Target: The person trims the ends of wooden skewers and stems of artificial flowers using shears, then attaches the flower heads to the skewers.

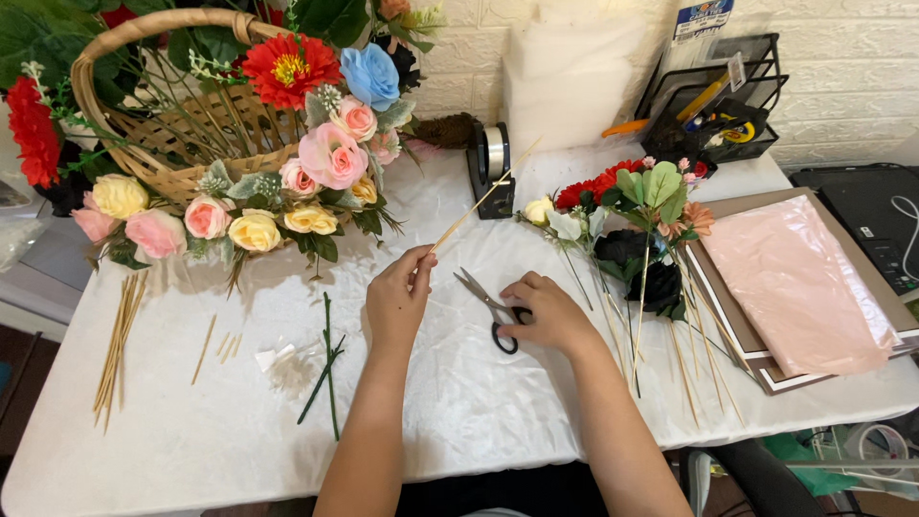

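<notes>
While pinched, stick (pixel 479 203) slanting up-right.

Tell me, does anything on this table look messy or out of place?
Mostly tidy. Short stick offcuts and cut green stems lie scattered loose beside the neat bundle of sticks, left of the left hand.

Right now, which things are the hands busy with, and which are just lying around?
In use:
- thin wooden stick, pinched in the left hand
- black-handled scissors, under the right hand

Lying about:
- flower basket
- bundle of sticks
- green stems
- flowers on sticks
- tape dispenser
- pink sheet
- black desk organiser
</notes>
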